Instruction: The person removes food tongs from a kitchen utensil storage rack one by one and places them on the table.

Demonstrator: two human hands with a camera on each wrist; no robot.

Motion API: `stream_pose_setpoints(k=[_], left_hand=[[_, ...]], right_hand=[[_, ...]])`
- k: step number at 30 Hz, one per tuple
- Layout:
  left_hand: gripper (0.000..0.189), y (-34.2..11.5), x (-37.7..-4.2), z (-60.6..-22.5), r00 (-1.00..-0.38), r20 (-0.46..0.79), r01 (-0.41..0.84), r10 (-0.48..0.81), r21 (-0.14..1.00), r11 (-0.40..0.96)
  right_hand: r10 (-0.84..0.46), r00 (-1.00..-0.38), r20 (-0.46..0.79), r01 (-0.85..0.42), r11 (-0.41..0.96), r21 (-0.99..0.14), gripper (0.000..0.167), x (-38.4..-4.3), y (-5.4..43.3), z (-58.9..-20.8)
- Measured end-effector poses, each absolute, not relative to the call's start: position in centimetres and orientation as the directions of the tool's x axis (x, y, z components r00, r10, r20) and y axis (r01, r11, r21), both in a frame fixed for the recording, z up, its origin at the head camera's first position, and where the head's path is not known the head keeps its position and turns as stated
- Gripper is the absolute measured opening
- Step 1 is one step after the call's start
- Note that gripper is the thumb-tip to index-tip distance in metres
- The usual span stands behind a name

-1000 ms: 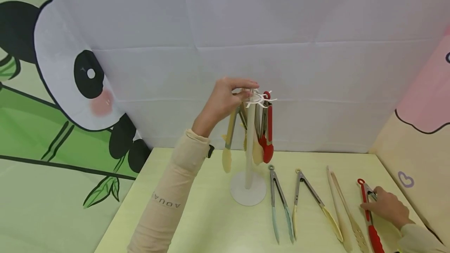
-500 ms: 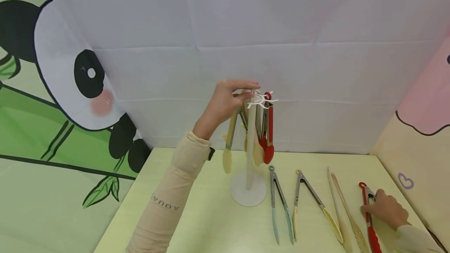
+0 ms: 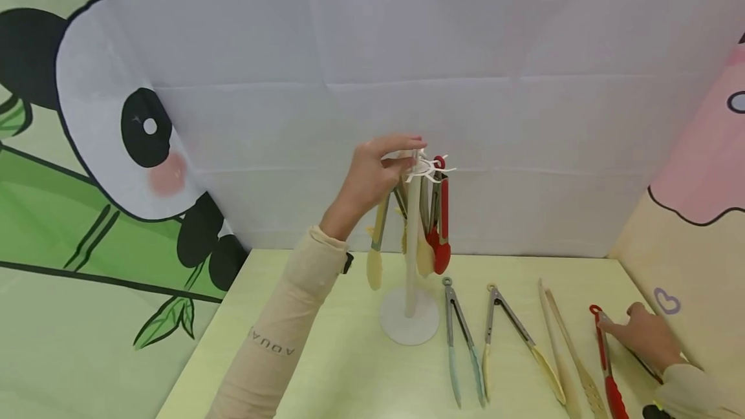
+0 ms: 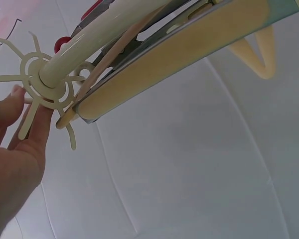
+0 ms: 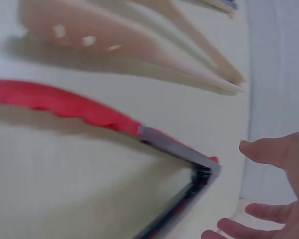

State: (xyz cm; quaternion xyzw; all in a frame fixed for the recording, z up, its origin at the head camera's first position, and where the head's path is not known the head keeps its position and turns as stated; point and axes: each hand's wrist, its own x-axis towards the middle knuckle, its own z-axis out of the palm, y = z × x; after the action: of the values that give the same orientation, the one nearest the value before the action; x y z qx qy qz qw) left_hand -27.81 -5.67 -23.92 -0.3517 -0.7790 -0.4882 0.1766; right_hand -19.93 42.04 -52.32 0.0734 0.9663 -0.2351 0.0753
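Observation:
My left hand [image 3: 372, 173] pinches the top of a white utensil rack [image 3: 412, 238], thumb and fingers at its ring of hooks [image 4: 36, 92]. From the hooks hang yellow-tipped tongs [image 3: 375, 267], red tongs [image 3: 444, 212] and other tongs partly hidden by the pole. At the right of the table my right hand [image 3: 646, 335] is over the hinge end of a second pair of red tongs [image 3: 605, 357], which lie with their arms spread. In the right wrist view, the fingers of that hand are apart and hold nothing, beside the tongs' hinge [image 5: 204, 172].
Between the rack and the red tongs lie blue-tipped tongs [image 3: 451, 341], yellow-tipped tongs [image 3: 518, 322] and pale wooden-looking tongs [image 3: 573, 348] with a slotted end. A white cloth backdrop [image 3: 465, 115] stands behind the table [image 3: 349, 367], with a printed panel [image 3: 687, 257] along its right edge.
The red tongs' arms on the table have gone from close together to wide apart. My right hand has shifted slightly off them. My left hand stays on the rack top.

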Motion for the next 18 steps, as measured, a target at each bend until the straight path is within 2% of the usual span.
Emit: stream_pose_setpoints(k=[5,8,18], left_hand=[[0.031,-5.7,-27.8,-24.0,-0.683,0.635,0.728,0.361,0.635,0.259],[0.031,-5.8,-27.8,-24.0,-0.674,0.645,0.736,0.360,0.625,0.258],[0.029,-6.3,-27.6,-24.0,-0.651,0.674,0.758,0.348,0.604,0.247]], right_hand=[[0.108,-0.981,-0.159,0.173,0.857,-0.486,0.091,-20.3,42.1,-50.4],[0.116,-0.986,-0.121,0.162,0.844,-0.511,0.090,-20.4,41.4,-49.0],[0.132,-0.974,0.184,-0.001,0.810,-0.587,0.067,-21.0,37.2,-44.8]])
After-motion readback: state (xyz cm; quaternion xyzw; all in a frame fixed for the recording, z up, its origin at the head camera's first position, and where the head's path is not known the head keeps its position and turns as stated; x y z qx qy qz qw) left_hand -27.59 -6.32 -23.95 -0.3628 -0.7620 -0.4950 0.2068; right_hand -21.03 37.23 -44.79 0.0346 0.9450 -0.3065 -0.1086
